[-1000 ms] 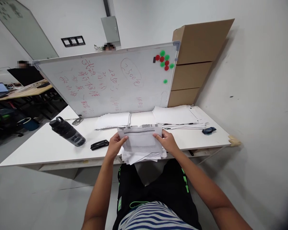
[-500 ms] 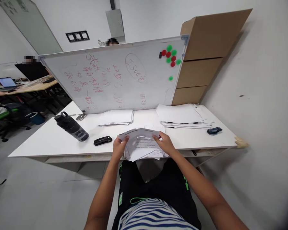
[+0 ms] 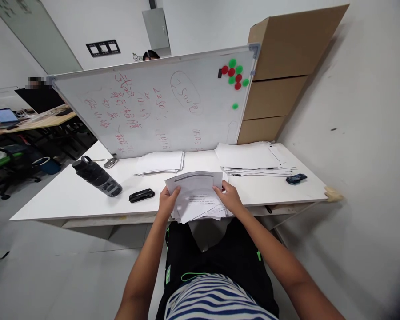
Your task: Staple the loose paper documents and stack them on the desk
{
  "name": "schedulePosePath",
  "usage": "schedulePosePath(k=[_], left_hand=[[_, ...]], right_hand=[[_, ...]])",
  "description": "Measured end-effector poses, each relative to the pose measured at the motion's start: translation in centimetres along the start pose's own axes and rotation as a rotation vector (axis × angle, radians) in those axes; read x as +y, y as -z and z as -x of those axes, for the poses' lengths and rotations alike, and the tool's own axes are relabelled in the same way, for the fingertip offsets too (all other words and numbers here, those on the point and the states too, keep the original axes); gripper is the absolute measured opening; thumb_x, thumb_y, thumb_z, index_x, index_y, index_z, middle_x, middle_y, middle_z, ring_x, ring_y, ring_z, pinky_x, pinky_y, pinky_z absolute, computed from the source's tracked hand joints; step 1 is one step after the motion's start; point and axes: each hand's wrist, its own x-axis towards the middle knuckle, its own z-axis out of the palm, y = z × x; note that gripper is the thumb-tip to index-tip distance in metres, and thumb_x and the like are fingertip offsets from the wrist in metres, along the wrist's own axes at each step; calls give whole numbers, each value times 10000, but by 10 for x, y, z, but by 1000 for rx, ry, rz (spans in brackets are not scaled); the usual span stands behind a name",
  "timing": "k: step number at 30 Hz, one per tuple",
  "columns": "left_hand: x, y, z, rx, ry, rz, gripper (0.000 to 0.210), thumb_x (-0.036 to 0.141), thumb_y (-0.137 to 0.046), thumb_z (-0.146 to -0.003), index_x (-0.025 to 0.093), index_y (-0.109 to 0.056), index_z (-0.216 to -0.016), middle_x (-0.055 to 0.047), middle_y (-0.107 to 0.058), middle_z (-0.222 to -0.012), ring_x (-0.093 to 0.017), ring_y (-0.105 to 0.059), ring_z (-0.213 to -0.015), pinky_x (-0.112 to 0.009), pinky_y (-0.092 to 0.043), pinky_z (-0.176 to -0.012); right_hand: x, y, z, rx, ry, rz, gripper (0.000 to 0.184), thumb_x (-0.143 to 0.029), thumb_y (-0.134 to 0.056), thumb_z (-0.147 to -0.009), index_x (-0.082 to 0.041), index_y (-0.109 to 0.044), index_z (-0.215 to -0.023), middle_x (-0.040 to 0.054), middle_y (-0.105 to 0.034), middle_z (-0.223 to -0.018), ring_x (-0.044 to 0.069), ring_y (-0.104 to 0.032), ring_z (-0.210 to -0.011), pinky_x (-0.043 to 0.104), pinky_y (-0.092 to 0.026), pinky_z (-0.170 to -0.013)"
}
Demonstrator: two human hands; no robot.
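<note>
Both hands hold a few printed paper sheets (image 3: 194, 181) upright by their side edges, thumbs on the near face. My left hand (image 3: 168, 200) is closed on the left edge, and my right hand (image 3: 229, 196) grips the right edge. The sheets bow slightly between them. Below lies a loose stack of printed papers (image 3: 200, 212) at the front edge of the desk, its lower corners fanned out. To the left of my left hand rests a black stapler (image 3: 142, 195). The fingers behind the sheets are hidden.
On the white desk (image 3: 66, 195) stand a dark water bottle (image 3: 98, 178) and two paper piles, one left (image 3: 162, 162) and one right (image 3: 250, 155). A small dark object (image 3: 296, 178) lies at the right. Behind rise a whiteboard (image 3: 136, 115) and stacked cardboard boxes (image 3: 280, 66).
The sheets have tipped more upright, showing more of their near face above the stack. Both hands keep their hold. The whole view has shifted slightly.
</note>
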Motion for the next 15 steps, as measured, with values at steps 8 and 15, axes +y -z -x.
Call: schedulePosePath(k=[8, 15], left_hand=[[-13, -2, 4, 12, 7, 70, 487, 495, -771, -719, 152, -688, -1055, -111, -741, -1058, -238, -688, -951, -366, -521, -851], [15, 6, 10, -50, 27, 7, 476, 489, -757, -726, 170, -671, -1069, -98, -728, -1053, -225, -679, -930, -354, -529, -816]], right_hand=[[2, -1, 6, -28, -75, -191, 335, -544, -578, -843, -227, -510, -757, -19, -543, -709, 163, -503, -668, 273, -395, -622], [-7, 5, 13, 7, -84, -213, 301, -528, -597, -825, -232, -548, -792, -19, -565, -671, 172, -519, -662, 277, -420, -617]])
